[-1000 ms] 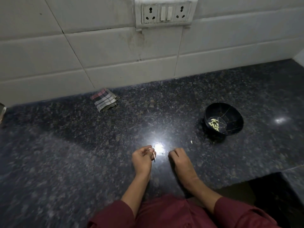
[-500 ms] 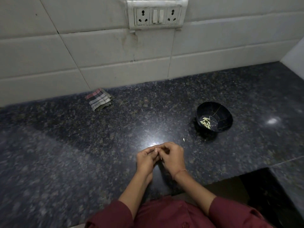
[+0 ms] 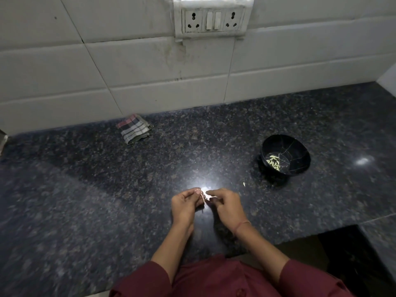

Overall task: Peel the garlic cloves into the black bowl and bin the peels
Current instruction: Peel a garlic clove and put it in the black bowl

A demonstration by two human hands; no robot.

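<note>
Both hands are up close together over the front of the dark speckled counter (image 3: 96, 189), just above the surface. The left hand (image 3: 184, 204) and the right hand (image 3: 227, 205) each have their fingers curled in, with thumb and fingertips pinching the same little pale garlic clove (image 3: 207, 195) from either side. So the clove sits right between the two sets of fingertips. A thin pale sliver of peel (image 3: 202, 197) hangs off the left fingertips.

Honestly, the clove is tough to make out. There's a bright glare spot on the counter directly behind it, and the fingers cover most of it, so I can't tell how much skin is on it.

The black bowl (image 3: 301, 146) is off to the right and further back, well apart from the hands. It has a small pile of peeled cloves (image 3: 273, 162) in the bottom, and thin pale lines run across its inside. One tiny pale scrap (image 3: 244, 184) lies on the counter between the right hand and the bowl; can't say if it's peel or clove.

A folded checked cloth (image 3: 134, 129) sits back by the tiled wall (image 3: 128, 67), under a socket plate (image 3: 213, 18) that the top edge cuts off.
</note>
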